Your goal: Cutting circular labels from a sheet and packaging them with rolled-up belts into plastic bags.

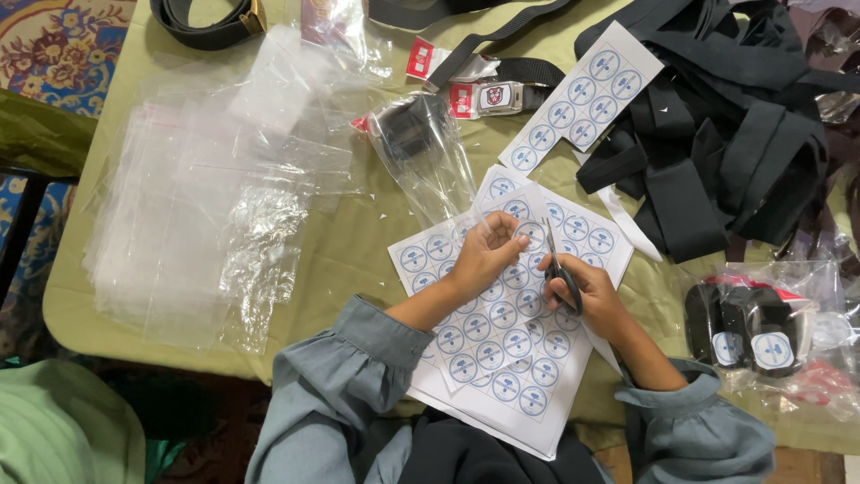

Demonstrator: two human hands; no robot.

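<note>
The right hand (pixel 587 291) grips scissors (pixel 555 264), blades pointing toward 12 o'clock. At their 9 o'clock, touching, the left hand (pixel 488 251) pinches the sticker sheet (pixel 488 345); blades seem barely parted.

At frame centre we see white sheets of round blue-and-white labels (pixel 502 336), another such sheet (pixel 580 94) at upper centre, clear plastic bags (pixel 215 193) stacked at left, bagged black belts with round labels (pixel 761 336) at lower right, red-and-white tags (pixel 461 99) near top.
</note>
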